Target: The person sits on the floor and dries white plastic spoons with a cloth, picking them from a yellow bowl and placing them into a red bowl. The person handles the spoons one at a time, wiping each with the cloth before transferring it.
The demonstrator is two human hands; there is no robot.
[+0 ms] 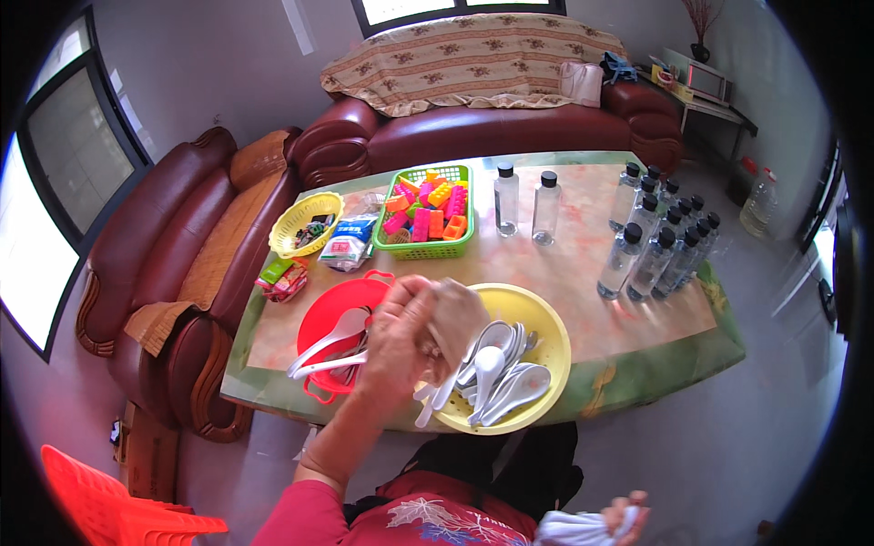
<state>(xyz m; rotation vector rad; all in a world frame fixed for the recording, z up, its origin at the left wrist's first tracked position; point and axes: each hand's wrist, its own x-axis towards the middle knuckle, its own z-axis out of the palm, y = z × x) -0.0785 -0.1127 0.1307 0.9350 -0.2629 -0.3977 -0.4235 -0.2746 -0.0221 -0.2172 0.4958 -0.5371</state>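
With spoons (489, 367) in both the red basket (330, 305) and yellow bowl (549, 332) flanking the curled left hand (401, 329), its hold too blurred to tell, work seems midway; the right hand (630, 516) clutches white cloth (574, 530).

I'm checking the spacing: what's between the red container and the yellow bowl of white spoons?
In the head view, the left hand shows between the red container and yellow bowl, hiding most of the gap.
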